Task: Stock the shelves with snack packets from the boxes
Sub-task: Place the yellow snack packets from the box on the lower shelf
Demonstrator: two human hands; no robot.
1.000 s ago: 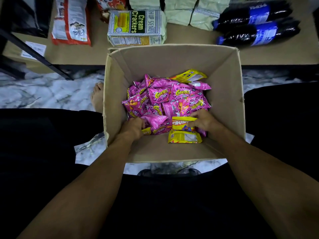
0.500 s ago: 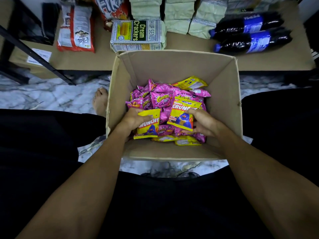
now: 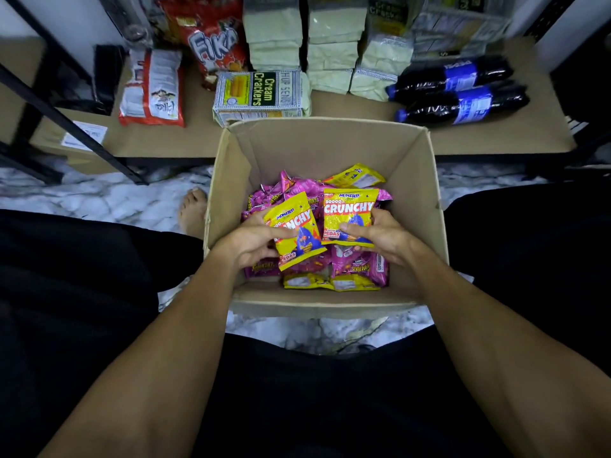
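Observation:
An open cardboard box (image 3: 413, 200) stands on the floor between my legs. It holds several pink snack packets (image 3: 360, 264) and a few yellow ones (image 3: 355, 176). My left hand (image 3: 251, 242) grips a yellow Crunchy packet (image 3: 297, 231) by its left edge, thumb across the front. My right hand (image 3: 380, 231) holds a second yellow Crunchy packet (image 3: 347, 214) by its right side, upright and facing me. Both packets are raised above the pile, side by side.
A low wooden shelf (image 3: 496, 137) runs behind the box. On it lie a Cream Crackers pack (image 3: 261, 94), stacked pale green packs (image 3: 334, 57), red Fika bags (image 3: 211, 44), a red-and-white bag (image 3: 153, 87) and two dark bottles (image 3: 459, 94). A black frame bar (image 3: 66, 123) crosses at left.
Both hands dug into the pile, took a yellow packet each and lifted them up. My view has tilted up towards the shelf.

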